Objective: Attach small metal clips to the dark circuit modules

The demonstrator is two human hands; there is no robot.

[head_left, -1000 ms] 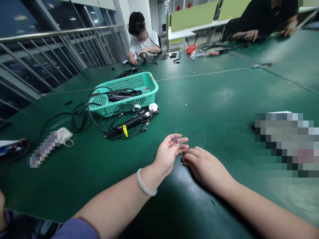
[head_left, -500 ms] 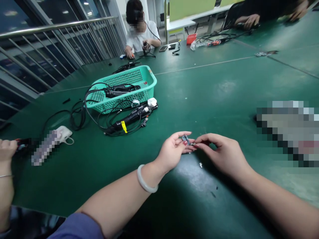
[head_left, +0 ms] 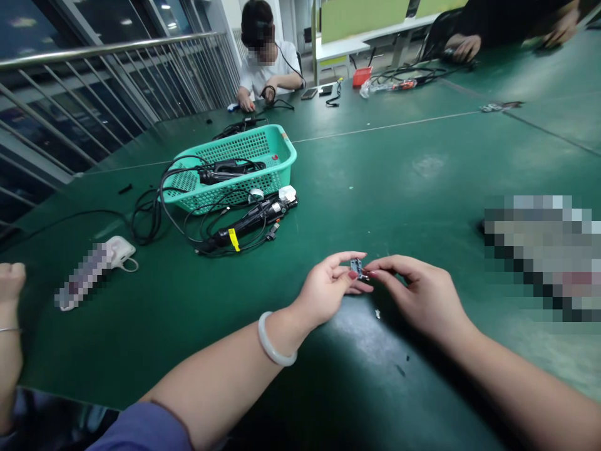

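Note:
My left hand (head_left: 326, 285) is closed on a small grey-blue plastic part (head_left: 355, 268), gripped between thumb and fingers above the table. My right hand (head_left: 416, 282) pinches at the lower right edge of that part with thumb and forefinger. Between those fingertips a tiny pale, metal-looking piece (head_left: 365, 275) shows, too small to name. Just below the hands, a small whitish bit (head_left: 378, 314) lies on the green table (head_left: 319, 376). Two tiny dark bits (head_left: 400, 370) rest nearer to me.
A turquoise basket (head_left: 288, 153) holds black cabled devices. In front of it lies a black device (head_left: 248, 222) with cables. A white power bank (head_left: 123, 250) is at left, a blurred-out object (head_left: 544, 250) at right. A co-worker's hand (head_left: 10, 282) shows at the left edge; others sit across.
The grey-blue part has turned, showing more of its flat face, and moved slightly right. My hands stay close together. At the left edge, the co-worker's hand no longer shows the dark object beside it.

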